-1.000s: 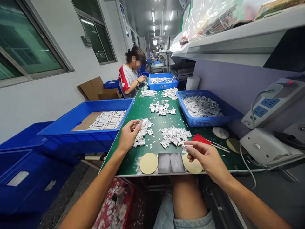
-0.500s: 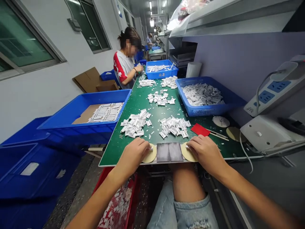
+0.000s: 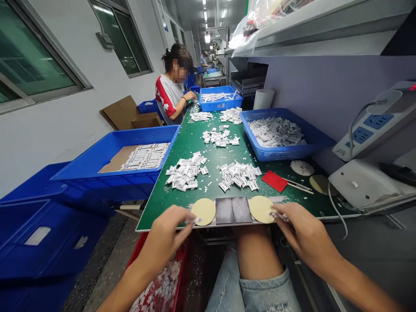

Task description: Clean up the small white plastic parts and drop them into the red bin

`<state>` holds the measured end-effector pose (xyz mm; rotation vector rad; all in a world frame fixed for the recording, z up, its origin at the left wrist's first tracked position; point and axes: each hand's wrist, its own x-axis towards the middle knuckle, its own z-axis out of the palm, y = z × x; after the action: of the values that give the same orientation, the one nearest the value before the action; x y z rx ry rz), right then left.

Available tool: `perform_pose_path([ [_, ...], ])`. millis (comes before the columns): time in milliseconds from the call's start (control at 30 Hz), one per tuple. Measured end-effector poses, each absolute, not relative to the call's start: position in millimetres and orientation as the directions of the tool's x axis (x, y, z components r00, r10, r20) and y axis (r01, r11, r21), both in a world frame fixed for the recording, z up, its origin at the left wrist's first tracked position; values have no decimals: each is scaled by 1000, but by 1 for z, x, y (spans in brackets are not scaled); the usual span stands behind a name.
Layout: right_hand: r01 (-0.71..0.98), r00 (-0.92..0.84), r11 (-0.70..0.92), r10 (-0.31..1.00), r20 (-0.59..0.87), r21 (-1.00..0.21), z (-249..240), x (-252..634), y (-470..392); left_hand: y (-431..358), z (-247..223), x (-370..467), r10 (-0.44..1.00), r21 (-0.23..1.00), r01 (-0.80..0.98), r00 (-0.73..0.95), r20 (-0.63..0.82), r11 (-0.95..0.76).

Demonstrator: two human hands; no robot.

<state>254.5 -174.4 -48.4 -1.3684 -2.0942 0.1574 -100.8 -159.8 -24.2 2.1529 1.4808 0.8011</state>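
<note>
White pieces (image 3: 278, 215), pinched
My left hand (image 3: 168, 227) and right hand (image 3: 300, 223) each grip one at the near yellow discs (image 3: 204, 209).

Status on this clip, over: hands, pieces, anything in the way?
Left hand pinching small white piece by left yellow disc. Right hand gripping another by right yellow disc. Dark plates between discs, white piles beyond.

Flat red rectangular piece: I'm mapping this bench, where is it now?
In the head view, the red piece lies right of centre on the green tabletop, beside the nearer right pile of small white parts, this side of the blue perforated basket.
</note>
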Motion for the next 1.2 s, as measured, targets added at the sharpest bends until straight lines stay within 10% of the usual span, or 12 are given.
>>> perform_pose_path([
  [133, 652, -10, 303, 920, 392, -695, -40, 246, -163, -140, -29, -97, 971, 922, 372, -158, 181, -111],
  [233, 461, 39, 247, 954, 297, -852, -43, 233, -142, -123, -35, -82, 982, 984, 165, -162, 94, -67],
  [333, 415, 15, 246, 961, 276, -876, -50, 225, -130, -120, -43, -71, 979, 935, 325, -93, 183, -144],
  [600, 602, -160, 360, 929, 334, -713, -42, 227, -132, -131, -58, -73, 927, 425, 860, 132, 351, -283],
  [733, 629, -224, 394, 917, 330, -670, -50, 230, -132, -135, -54, -75, 929, 399, 864, 180, 324, -307],
  [1200, 844, -533, 518, 780, 329, 141, -61, 257, -139, -139, -50, -69, 949, 452, 847, 178, 259, -282],
])
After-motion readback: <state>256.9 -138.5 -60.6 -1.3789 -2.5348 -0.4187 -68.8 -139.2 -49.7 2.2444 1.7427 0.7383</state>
